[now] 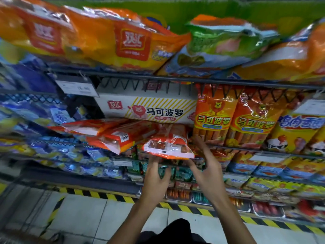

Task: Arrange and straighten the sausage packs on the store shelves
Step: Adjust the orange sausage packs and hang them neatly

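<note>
Both hands are reaching up to a sausage pack (168, 147) that is jutting out over the near edge of the middle wire shelf (175, 80), its orange-and-white end tilting down toward the person. The left hand (155, 180) is coming from below, its fingers going up under the pack's near edge and seeming to touch its underside, though the contact is hidden by the pack itself. The right hand (205, 166) is sitting just right of the pack with fingers spread wide and relaxed, the thumb reaching toward the pack's lower right corner; whether it is actually touching is hard to tell. To the left of this pack, two more flat packs (112, 136) are lying crooked and overlapping, also hanging past the shelf edge. Behind them, farther in, a white carton (147, 110) with a red lion and striped print is resting on its side. To the right, two tall orange packs (233, 117) are standing upright side by side, touching. On the shelf above, big orange bags (98, 37) are lying in a loose heap. A price tag (77, 87) is hanging from the rail at the left.
</note>
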